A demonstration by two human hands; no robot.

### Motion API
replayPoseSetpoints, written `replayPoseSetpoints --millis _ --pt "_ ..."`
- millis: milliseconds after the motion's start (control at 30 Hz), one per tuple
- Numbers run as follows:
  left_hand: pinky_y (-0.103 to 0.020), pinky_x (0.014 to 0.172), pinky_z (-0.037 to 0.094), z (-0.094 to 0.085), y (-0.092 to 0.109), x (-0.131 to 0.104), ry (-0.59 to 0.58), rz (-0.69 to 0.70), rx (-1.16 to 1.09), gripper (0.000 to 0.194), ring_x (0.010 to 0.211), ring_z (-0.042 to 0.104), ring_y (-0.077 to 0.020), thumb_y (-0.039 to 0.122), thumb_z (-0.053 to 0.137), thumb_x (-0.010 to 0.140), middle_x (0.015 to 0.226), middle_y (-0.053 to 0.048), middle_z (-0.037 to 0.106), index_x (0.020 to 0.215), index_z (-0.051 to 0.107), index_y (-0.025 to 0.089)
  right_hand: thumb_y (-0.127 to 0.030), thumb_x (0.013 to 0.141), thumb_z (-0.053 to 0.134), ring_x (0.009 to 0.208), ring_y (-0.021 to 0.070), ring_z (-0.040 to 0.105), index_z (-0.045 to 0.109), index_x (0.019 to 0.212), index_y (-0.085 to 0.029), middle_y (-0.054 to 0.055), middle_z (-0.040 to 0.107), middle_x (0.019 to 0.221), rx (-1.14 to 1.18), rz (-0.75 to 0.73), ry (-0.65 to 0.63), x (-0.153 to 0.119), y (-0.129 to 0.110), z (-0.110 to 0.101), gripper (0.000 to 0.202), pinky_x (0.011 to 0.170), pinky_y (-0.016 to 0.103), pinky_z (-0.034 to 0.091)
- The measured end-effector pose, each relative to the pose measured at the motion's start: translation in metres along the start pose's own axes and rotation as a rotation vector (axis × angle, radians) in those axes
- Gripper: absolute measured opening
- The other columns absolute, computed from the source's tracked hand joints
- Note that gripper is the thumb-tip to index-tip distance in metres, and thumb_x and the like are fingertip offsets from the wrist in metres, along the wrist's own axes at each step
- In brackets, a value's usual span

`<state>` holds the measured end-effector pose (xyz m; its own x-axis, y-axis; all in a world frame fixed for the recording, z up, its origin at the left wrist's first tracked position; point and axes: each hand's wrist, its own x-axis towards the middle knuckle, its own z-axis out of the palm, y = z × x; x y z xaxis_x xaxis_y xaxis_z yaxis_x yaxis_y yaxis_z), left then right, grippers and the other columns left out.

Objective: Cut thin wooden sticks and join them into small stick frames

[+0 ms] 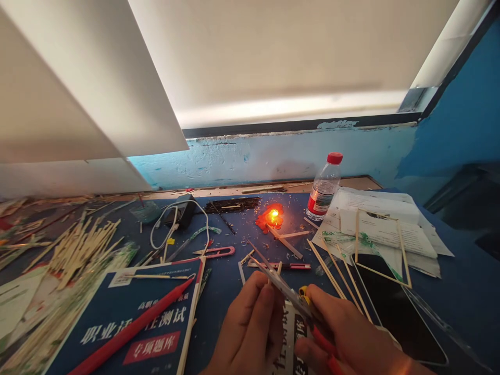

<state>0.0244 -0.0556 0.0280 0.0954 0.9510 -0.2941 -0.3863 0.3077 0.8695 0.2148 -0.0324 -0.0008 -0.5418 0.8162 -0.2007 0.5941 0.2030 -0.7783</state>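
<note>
My right hand point(351, 333) is closed around the red-and-yellow handles of a pair of scissors point(282, 284). Their metal blades point up and to the left, lying across the fingertips of my left hand point(248, 323). That hand pinches a thin wooden stick point(279, 267), of which only a short end shows above the fingers. Beyond both hands a candle flame point(274, 213) burns in a pool of red wax. Between the flame and my hands lie a pink-handled craft knife point(291, 266) and a few flat sticks point(287, 242).
Left are a blue book point(156, 307) with a red pen point(136, 325) on it, pink thread snips point(216, 252) and heaped sticks point(84, 245). Right are a bottle point(324, 190), papers point(390, 224), a stick frame point(403, 245) and a phone point(406, 317). Behind runs a white cable point(154, 229).
</note>
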Motion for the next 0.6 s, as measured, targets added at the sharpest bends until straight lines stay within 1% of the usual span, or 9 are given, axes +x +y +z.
replayPoseSetpoints --millis 100,167,267,367,467,533,600 --pt "-0.015 0.044 0.023 -0.002 -0.001 0.003 -0.065 0.025 0.055 0.044 0.049 0.022 -0.0067 0.063 0.067 0.089 0.056 0.009 0.031 0.08 0.057 0.022 -0.057 0.09 0.064 0.07 0.0177 0.053 0.042 0.09 -0.024 0.002 0.062 0.082 0.028 -0.008 0.006 -0.002 0.004 0.002 0.04 0.062 0.029 0.038" --pt "-0.017 0.044 0.02 -0.005 -0.001 0.004 -0.101 0.061 0.115 0.042 0.047 0.021 -0.0068 0.061 0.064 0.092 0.055 0.01 0.029 0.08 0.058 0.022 -0.058 0.091 0.064 0.073 0.0192 0.056 0.044 0.095 -0.024 0.003 0.065 0.087 0.036 -0.007 0.009 -0.003 0.004 0.003 0.04 0.061 0.029 0.038" --pt "-0.018 0.044 0.026 -0.008 -0.002 0.005 -0.138 0.119 0.184 0.038 0.047 0.027 -0.0073 0.058 0.062 0.095 0.055 0.008 0.033 0.082 0.061 0.022 -0.059 0.088 0.066 0.074 0.0201 0.058 0.044 0.097 -0.023 0.004 0.065 0.089 0.015 -0.003 0.013 -0.003 0.001 0.004 0.042 0.061 0.029 0.039" --pt "-0.018 0.047 0.031 -0.009 -0.004 0.005 -0.111 0.143 0.212 0.038 0.049 0.028 -0.0077 0.056 0.061 0.096 0.056 0.007 0.035 0.08 0.061 0.022 -0.059 0.089 0.064 0.071 0.0197 0.058 0.045 0.095 -0.024 0.003 0.065 0.085 0.014 -0.022 0.008 -0.003 -0.004 0.002 0.04 0.058 0.028 0.039" --pt "-0.017 0.048 0.032 -0.008 -0.005 0.005 -0.064 0.148 0.204 0.039 0.05 0.029 -0.0073 0.055 0.064 0.094 0.057 0.007 0.035 0.076 0.059 0.021 -0.061 0.09 0.061 0.063 0.0186 0.058 0.046 0.09 -0.025 0.002 0.065 0.078 -0.032 0.037 0.009 -0.005 -0.008 0.001 0.039 0.05 0.026 0.032" --pt "-0.016 0.047 0.033 -0.006 -0.005 0.004 -0.055 0.15 0.205 0.04 0.051 0.03 -0.0074 0.056 0.065 0.093 0.058 0.006 0.037 0.077 0.062 0.02 -0.063 0.09 0.061 0.058 0.0179 0.057 0.046 0.088 -0.025 0.001 0.064 0.074 -0.076 0.081 0.013 -0.006 -0.01 0.002 0.041 0.048 0.026 0.027" --pt "-0.017 0.046 0.034 -0.002 -0.005 0.001 -0.034 0.144 0.204 0.04 0.05 0.031 -0.0077 0.058 0.066 0.092 0.058 0.006 0.039 0.077 0.064 0.02 -0.065 0.089 0.06 0.057 0.0179 0.058 0.046 0.087 -0.025 0.001 0.064 0.073 -0.108 0.096 0.023 -0.008 -0.01 0.003 0.043 0.048 0.025 0.025"
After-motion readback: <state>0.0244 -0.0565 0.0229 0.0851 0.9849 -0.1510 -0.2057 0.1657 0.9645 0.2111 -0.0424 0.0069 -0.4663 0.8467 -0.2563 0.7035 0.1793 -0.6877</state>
